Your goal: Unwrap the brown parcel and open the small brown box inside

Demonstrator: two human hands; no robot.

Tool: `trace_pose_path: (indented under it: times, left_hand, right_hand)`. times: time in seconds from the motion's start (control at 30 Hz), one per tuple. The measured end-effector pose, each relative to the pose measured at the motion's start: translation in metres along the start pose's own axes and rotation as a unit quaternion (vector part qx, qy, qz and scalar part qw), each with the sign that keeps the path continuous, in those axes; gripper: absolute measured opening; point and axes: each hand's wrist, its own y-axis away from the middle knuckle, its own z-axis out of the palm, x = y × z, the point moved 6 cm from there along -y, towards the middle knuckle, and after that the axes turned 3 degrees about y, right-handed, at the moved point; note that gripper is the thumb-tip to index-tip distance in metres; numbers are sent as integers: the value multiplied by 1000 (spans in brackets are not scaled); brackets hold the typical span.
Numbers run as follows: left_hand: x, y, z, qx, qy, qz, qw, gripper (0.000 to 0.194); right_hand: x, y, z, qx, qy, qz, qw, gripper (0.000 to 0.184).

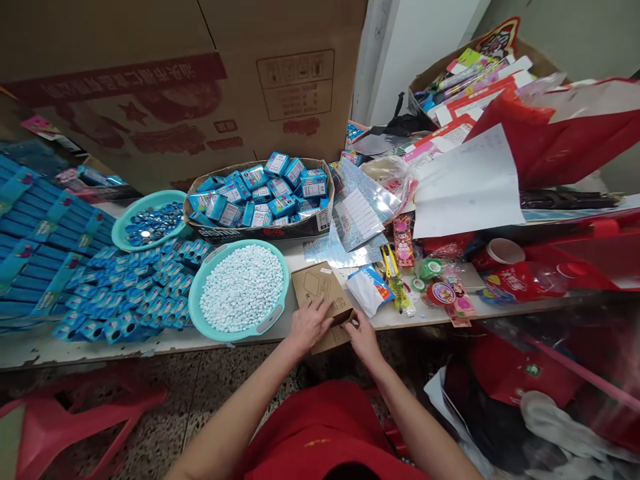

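Note:
A small brown cardboard box (320, 283) with a line drawing on its top lies at the table's front edge, its near flap folded out. My left hand (311, 325) holds the box from above, fingers bent over its printed face. At the box's right near corner, my right hand (363, 339) grips the edge beside the opening; its fingertips are partly hidden. Just left of the box stands a light-blue basin (285, 293) full of small white candies (240, 287).
Behind sits a carton (255, 233) of small blue boxes. Blue packs (145, 287) and another basin (119, 230) are on the left. To the right lie a yellow cutter (389, 261), a white-and-blue packet (369, 290), tape rolls and a red-labelled bottle (530, 280). A pink stool (85, 420) stands below left.

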Motion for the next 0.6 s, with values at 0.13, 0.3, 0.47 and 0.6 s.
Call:
trace_pose_path:
  times: [0.13,0.3,0.47,0.6]
  left_hand:
    - [-1,8,11,66,-4,-53,996,59]
    - [8,-7,13,76,-27,-29,996,62]
    - [11,-17,15,11,-25,55,998,61]
    - [8,-12,13,39,-30,60,997,61]
  right_hand:
    - [-15,6,2,2,70,-43,997,28]
    - [-26,15,7,12,91,-112,989,39]
    - [-12,6,0,42,69,-88,993,43]
    - [-12,0,-5,78,70,-68,992,44]
